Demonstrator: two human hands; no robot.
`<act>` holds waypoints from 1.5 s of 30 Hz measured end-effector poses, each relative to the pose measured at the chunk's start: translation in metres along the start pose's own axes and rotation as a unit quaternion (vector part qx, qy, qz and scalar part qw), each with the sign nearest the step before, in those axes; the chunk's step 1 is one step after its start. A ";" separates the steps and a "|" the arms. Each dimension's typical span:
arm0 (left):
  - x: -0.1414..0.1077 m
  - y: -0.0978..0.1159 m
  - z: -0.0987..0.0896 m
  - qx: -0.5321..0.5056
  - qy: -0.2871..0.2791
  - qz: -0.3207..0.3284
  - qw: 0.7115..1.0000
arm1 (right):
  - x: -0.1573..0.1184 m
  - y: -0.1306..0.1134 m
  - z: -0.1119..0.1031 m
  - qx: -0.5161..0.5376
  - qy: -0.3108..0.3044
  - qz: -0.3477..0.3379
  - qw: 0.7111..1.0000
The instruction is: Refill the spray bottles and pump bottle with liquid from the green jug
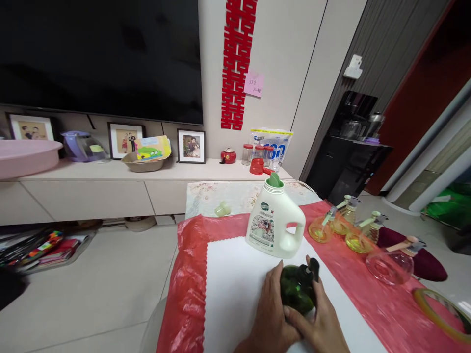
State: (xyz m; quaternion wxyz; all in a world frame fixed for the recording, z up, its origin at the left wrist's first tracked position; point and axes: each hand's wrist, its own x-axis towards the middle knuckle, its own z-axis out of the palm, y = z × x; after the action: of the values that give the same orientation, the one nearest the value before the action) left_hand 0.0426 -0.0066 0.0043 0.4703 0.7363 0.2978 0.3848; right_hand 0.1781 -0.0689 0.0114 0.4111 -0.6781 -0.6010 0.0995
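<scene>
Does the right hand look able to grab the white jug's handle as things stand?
Likely yes, after letting go: the right hand and left hand both hold the dark green bottle. Just beyond stands the white jug, its handle facing right, with only the bottle's black pump near the path.

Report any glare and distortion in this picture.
Head view: pale highlights streak the crinkled red plastic; a bright green glint shows on the dark green bottle; dim reflections cloud the television; the black cabinet leans, probably from wide-angle stretch.
</scene>
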 end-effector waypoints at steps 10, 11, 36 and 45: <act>0.004 0.011 0.002 -0.016 0.057 -0.043 0.997 | 0.016 -0.025 -0.025 0.099 0.045 0.045 0.993; 0.004 0.011 0.002 -0.016 0.056 -0.045 0.997 | 0.018 -0.026 -0.024 0.097 0.061 0.056 0.992; 0.005 0.013 -0.001 -0.033 0.043 -0.043 0.998 | 0.027 -0.038 -0.019 0.238 0.060 0.099 0.964; 0.007 0.022 -0.007 -0.051 0.012 -0.100 0.994 | 0.044 -0.076 -0.058 0.396 0.180 0.035 0.900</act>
State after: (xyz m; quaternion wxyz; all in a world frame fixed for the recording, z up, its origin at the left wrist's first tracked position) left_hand 0.0417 -0.0062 0.0283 0.5399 0.6732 0.3554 0.3592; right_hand 0.1701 -0.0599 0.1163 0.7430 -0.4862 -0.4037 0.2203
